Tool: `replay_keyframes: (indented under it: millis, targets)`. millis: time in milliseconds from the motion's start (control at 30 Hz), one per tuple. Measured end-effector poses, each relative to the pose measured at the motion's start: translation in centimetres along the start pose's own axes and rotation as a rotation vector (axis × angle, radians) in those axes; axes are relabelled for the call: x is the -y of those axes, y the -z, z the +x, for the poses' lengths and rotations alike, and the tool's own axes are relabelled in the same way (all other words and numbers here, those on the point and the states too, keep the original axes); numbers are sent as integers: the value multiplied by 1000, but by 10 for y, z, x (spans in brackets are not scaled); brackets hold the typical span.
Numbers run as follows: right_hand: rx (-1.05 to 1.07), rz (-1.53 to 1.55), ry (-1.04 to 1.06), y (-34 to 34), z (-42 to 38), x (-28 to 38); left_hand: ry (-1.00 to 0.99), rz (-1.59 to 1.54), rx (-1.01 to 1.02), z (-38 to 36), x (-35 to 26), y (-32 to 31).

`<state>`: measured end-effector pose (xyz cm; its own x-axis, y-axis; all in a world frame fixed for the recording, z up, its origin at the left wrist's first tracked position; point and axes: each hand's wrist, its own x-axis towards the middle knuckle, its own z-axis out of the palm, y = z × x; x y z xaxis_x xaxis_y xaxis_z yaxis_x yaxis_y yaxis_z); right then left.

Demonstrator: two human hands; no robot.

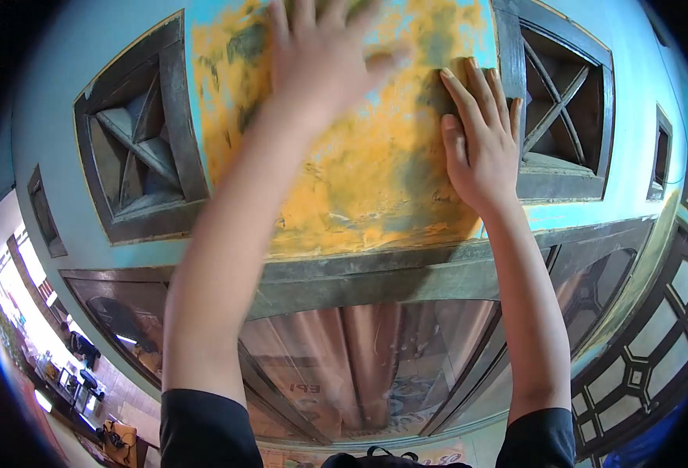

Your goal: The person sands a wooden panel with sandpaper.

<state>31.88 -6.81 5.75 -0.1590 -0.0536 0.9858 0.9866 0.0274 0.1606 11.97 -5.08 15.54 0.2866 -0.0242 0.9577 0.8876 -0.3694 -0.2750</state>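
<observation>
A wall panel [367, 179] with patchy yellow-orange paint, grey smudges and bits of light blue stands in front of me. My left hand [316, 58] is raised to its upper part, fingers spread and smeared by motion; the fingertips reach the top edge of the view. Whether anything lies under that palm is hidden. Lower and to the right, my right hand [484, 144] rests with fingers stretched out at the panel's right side, beside the dark wooden frame of a vent opening [566, 101]. Nothing shows in its fingers.
Another crossed-slat vent [141, 144] sits left of the panel. Below runs a dark wooden beam [375, 277] over glass panes with a brown curtain [359, 351] behind. A lattice door [648, 351] is at right. Far lower left, a person [83, 343] is near cluttered furniture.
</observation>
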Motion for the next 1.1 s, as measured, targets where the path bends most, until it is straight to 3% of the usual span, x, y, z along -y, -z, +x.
replay_keyframes:
  millis: [67,233,333,433,500,600,633,667,733,933,1100]
  targets:
    - [-1,21,-19,1,-10,-2,-72,-109,-103,-48,-2,-33]
    - [85,41,-82,13,-51,18,-74,-184,167,-161,-32,-20]
    - [136,48,-87,19,-64,28,-110,-143,112,-122,-13,-20]
    - [139,38,-87,17,-67,28,-156,-76,-116,-28,21,-31]
    - [144,21,-85,16,-68,27,-63,395,-301,37,31,-57]
    - [142,28,-82,15,-71,25,48,13,14,44,5,-3]
    - [144,22,-82,14,-72,25,-57,123,-201,40,16,-25]
    - [145,17,-84,14,-73,25,-81,44,-185,26,20,-50]
    - [147,13,-89,16,-74,24,-128,-112,-151,-31,5,-36]
    - [149,13,-110,17,-78,27,-32,-192,226,-185,-13,-11]
    - [142,1,-118,16,-82,28,13,-169,303,-219,15,-4]
